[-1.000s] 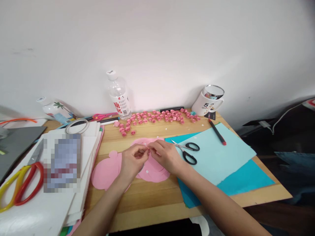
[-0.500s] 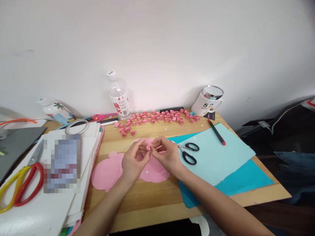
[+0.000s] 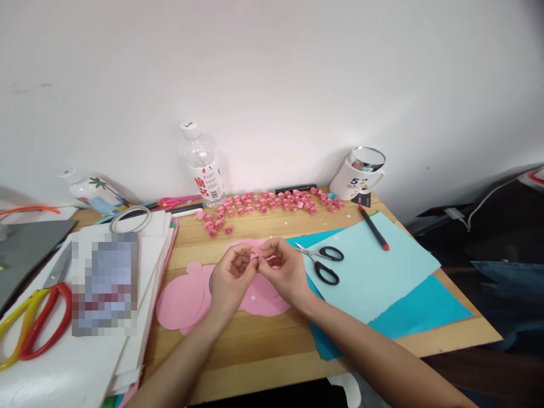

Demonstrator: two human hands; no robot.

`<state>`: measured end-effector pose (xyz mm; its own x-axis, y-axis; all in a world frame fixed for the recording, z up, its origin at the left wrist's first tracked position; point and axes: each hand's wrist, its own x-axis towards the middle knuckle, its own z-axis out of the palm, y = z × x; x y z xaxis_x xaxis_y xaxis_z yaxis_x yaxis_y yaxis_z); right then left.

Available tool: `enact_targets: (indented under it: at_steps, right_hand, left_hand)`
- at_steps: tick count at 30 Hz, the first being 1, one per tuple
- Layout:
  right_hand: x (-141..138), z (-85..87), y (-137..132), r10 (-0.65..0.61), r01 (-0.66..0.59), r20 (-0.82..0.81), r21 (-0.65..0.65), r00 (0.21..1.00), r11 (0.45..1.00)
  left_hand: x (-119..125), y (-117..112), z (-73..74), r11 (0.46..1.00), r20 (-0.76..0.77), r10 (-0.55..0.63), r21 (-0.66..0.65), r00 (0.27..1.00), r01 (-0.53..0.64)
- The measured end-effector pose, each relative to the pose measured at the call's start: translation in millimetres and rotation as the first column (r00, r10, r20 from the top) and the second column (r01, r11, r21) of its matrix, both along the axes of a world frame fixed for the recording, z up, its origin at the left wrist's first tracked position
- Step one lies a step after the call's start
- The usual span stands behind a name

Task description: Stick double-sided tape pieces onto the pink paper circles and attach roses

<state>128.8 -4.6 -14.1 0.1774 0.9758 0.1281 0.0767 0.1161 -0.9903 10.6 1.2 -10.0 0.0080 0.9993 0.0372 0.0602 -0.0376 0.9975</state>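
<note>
- Paper piece (image 3: 254, 256), small and pink, at the fingertips above the table; form mostly hidden by the fingers.
- Left hand (image 3: 233, 277): thumb and forefinger closed in a pinch on it, other fingers loosely curled.
- Right hand (image 3: 284, 271): thumb and fingertips likewise closed on it, from the opposite side.
- Piece in hand judged unfinished, being worked by both hands.
- Flat pink discs (image 3: 182, 300) beneath and left of the hands: apparently unrolled stock; count not possible.
- Rolled pink pieces (image 3: 264, 205), dozens, spread along the back of the table (image 3: 238, 362): judged done.
- Scissors (image 3: 315, 263), black-handled, partly on pale blue sheet (image 3: 369, 277), unheld.
</note>
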Motion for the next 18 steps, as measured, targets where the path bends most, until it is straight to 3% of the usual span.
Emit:
enact_targets:
  at_steps: [3,6,13,18]
  right_hand:
    - [1.6,4.1,3.2,0.025,-0.052,-0.203,-0.127,0.979,0.991]
    - [1.7,5.9,4.2,0.019,-0.071,-0.289,-0.172,0.957,0.983]
    - [-1.7,6.5,0.1,0.025,-0.067,-0.286,-0.138,0.958,0.988]
    - [-1.8,4.5,-1.0,0.040,-0.061,-0.208,-0.097,0.977,0.993]
  left_hand:
    - [0.3,-0.2,-1.7,0.999,0.063,-0.045,0.017,0.997,0.044]
    - [0.7,-1.6,-0.1,0.998,0.070,-0.063,0.029,0.996,0.061]
    - [1.1,-6.0,10.6,1.000,-0.101,0.024,-0.010,0.995,-0.025]
    - [-0.9,-6.2,4.9,0.994,-0.191,0.108,0.021,0.976,-0.106]
